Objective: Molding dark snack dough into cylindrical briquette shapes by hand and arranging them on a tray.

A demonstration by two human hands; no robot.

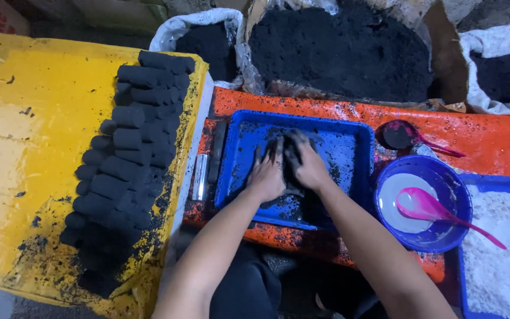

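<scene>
Both my hands press together on a lump of black paste in the middle of a blue tray. My left hand covers the lump's left side with its fingers spread. My right hand closes over the right side. The paste is mostly hidden under my fingers. Black smears cover the tray floor. To the left, several black cylinder briquettes lie stacked in rows on a yellow board.
A blue bowl of white liquid holds a pink spoon. A second pink spoon with black powder lies on the orange surface. White powder fills a blue tray at right. Sacks of black powder stand behind.
</scene>
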